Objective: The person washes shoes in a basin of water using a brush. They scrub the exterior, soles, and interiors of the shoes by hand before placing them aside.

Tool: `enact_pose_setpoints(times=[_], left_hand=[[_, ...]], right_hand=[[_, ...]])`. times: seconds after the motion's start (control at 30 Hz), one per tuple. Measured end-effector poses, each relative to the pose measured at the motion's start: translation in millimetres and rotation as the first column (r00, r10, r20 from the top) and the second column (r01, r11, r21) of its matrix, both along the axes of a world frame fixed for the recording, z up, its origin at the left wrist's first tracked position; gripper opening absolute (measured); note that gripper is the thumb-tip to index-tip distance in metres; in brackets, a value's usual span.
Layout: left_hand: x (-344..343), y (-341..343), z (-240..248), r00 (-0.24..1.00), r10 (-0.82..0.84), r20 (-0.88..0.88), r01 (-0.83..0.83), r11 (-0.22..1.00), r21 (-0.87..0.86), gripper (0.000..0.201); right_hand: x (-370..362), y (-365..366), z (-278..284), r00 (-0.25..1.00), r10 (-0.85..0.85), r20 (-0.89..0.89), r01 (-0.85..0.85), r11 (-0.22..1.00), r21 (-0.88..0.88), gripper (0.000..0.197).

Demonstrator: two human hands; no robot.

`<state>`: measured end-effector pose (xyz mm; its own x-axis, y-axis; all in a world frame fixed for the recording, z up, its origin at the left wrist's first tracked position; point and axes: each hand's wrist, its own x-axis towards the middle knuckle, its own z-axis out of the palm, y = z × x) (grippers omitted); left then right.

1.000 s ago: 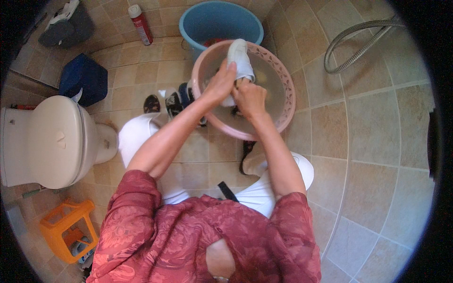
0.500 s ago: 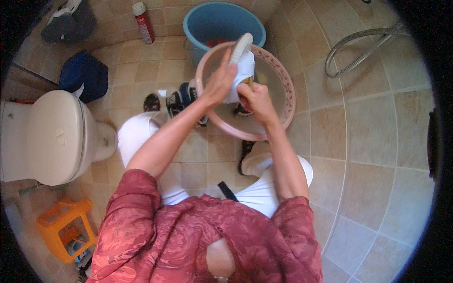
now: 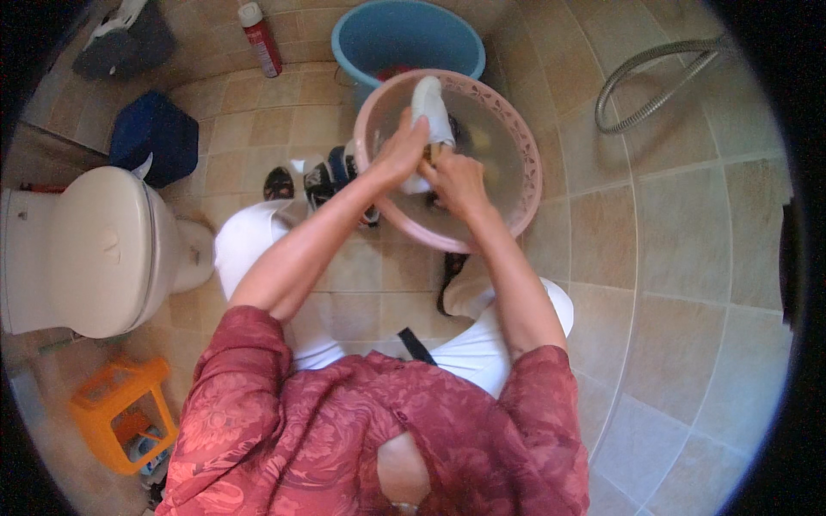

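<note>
A white shoe is tilted up over the pink basin, its toe pointing away from me. My left hand is closed around the shoe's left side. In my right hand is a small brush with a yellowish-brown handle, pressed at the shoe's opening; its bristles are hidden. Murky water stands in the basin, with a dark item partly visible under my right hand.
A blue bucket stands behind the basin. Dark shoes sit on the tiles to its left. Further left are a toilet, a dark blue bin and an orange stool. A red spray can is by the back wall; a metal shower hose hangs right.
The white shoe has turned and dropped lower over the basin, its sole no longer facing up to the left. My right hand has shifted slightly left with the brush.
</note>
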<state>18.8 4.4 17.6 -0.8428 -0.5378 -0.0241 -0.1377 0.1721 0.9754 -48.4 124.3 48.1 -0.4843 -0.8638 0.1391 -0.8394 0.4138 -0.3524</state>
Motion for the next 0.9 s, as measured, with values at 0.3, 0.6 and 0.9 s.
enact_pose_setpoints(times=[0.3,0.6,0.9], left_hand=[[0.8,-12.5,2.2,0.989,0.030,-0.147,-0.033,0.999,-0.015,0.059],[5.9,-13.9,27.2,0.962,0.006,-0.273,0.025,0.994,0.107,0.060],[1.5,-17.1,15.0,0.995,0.076,0.059,-0.073,0.996,-0.060,0.068]], right_hand=[[7.5,8.4,22.8,0.842,0.037,0.538,0.037,0.991,-0.126,0.046],[-9.4,14.4,48.0,0.541,-0.034,0.840,0.105,0.994,-0.027,0.047],[-9.5,9.0,15.1,0.970,0.201,-0.138,-0.229,0.946,-0.229,0.028]])
